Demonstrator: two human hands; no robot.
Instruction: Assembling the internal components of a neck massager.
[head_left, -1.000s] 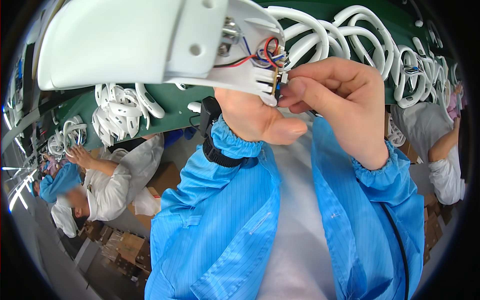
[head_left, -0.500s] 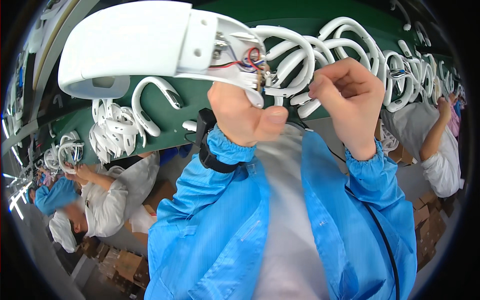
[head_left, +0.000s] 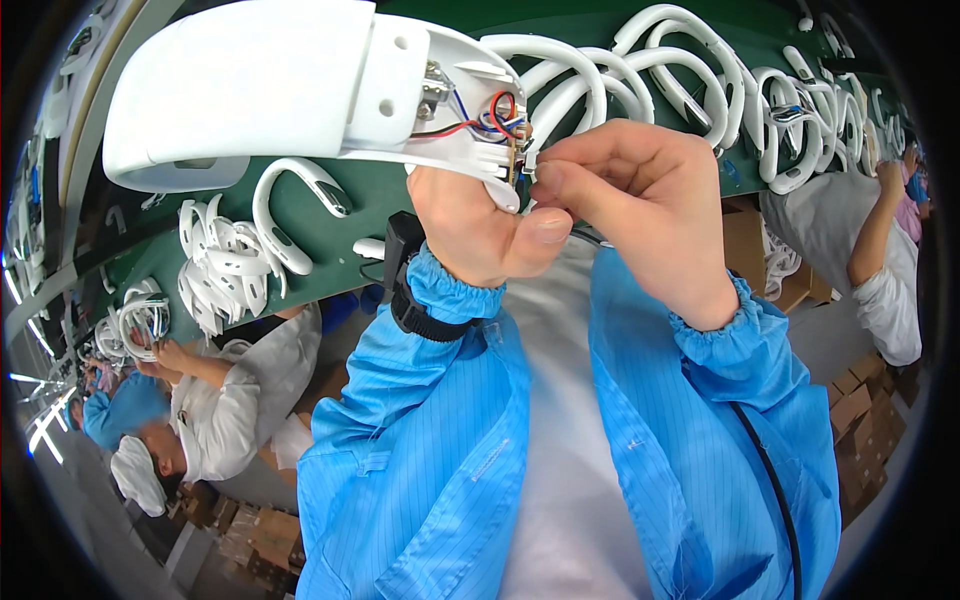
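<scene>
My left hand (head_left: 480, 225) is closed under the end of a white curved plastic housing (head_left: 235, 85), thumb pointing right. The housing's right end is uncovered, showing red, black and blue wires (head_left: 497, 112), a metal part (head_left: 433, 90) and the edge of a small circuit board (head_left: 521, 145). At that end my right hand (head_left: 640, 205) pinches with thumb and forefinger, close beside the board. Whatever lies between these fingertips is too small and covered to make out. A white bit of plastic shows just by them.
Several white C-shaped devices (head_left: 690, 60) lie along the green table (head_left: 400, 185). Left of my arm are a heap of white curved pieces (head_left: 225, 260) and a single hook-shaped one (head_left: 265, 210). Co-workers in white sit at both sides; cardboard boxes (head_left: 270, 535) stand on the floor.
My right hand has moved left, from beside the housing to its uncovered end, and its fingertips have come together there. The housing and my left hand have shifted slightly left.
</scene>
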